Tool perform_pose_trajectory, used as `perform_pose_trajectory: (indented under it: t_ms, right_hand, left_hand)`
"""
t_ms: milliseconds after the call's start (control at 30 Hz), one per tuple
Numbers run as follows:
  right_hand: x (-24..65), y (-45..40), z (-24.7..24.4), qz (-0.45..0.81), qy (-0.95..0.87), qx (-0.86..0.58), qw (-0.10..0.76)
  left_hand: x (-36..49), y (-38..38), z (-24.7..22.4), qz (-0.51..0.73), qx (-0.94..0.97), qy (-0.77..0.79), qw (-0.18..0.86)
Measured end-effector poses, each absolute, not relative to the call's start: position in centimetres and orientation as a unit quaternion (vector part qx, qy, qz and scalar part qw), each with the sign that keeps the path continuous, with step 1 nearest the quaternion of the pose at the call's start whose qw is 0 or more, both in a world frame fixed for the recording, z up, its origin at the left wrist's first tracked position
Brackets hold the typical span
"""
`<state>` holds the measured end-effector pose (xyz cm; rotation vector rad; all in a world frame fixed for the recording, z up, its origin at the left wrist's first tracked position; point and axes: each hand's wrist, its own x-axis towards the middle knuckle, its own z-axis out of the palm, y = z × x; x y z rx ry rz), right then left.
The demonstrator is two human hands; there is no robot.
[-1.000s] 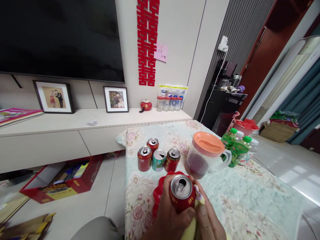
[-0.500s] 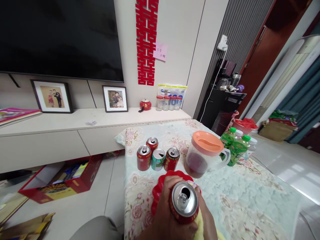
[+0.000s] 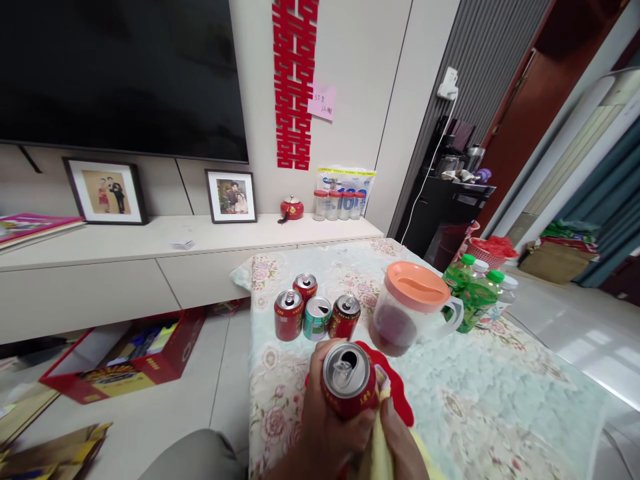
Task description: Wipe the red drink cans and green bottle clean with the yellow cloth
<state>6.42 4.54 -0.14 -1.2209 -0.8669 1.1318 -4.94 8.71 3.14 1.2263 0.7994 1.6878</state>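
My left hand (image 3: 325,413) is wrapped round an opened red drink can (image 3: 351,399), its silver top tilted up toward me. Against the can's right side, my right hand (image 3: 400,440) grips a yellow cloth (image 3: 377,447). Under both hands, partly hidden, lies a red scalloped dish (image 3: 400,393). Just beyond stand a teal can (image 3: 317,320), a dark red can (image 3: 344,319), a red can (image 3: 289,315) and another red can (image 3: 305,287) behind them, all upright; several have opened tops.
A pitcher (image 3: 410,313) with an orange lid and dark liquid stands right of the cans, beside green-capped bottles (image 3: 473,293). A floral tablecloth (image 3: 500,400) covers the table. On the floor at left sits an open red box (image 3: 165,360).
The can in my left hand has shifted left and slightly up. My right hand with the cloth has moved left too, and more of the dish's right side shows.
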Motion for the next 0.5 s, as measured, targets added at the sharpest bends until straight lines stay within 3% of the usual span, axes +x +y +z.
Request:
perform_pose_trajectory:
  t_ms: [133,300,500]
  right_hand:
    - [6.7,4.5,0.6,0.529,-0.383,-0.519,0.551]
    - [4.7,3.7,0.7,0.559,-0.323,-0.468,0.603]
    - [3.8,3.2,0.0,0.491,-0.347,-0.551,0.578]
  left_hand:
    - [-5.4,8.7,2.7,0.673,0.469,0.354,0.449]
    - [-5.5,8.9,2.7,0.667,0.459,0.370,0.455]
    - [-5.5,9.5,3.0,0.651,0.454,0.382,0.475]
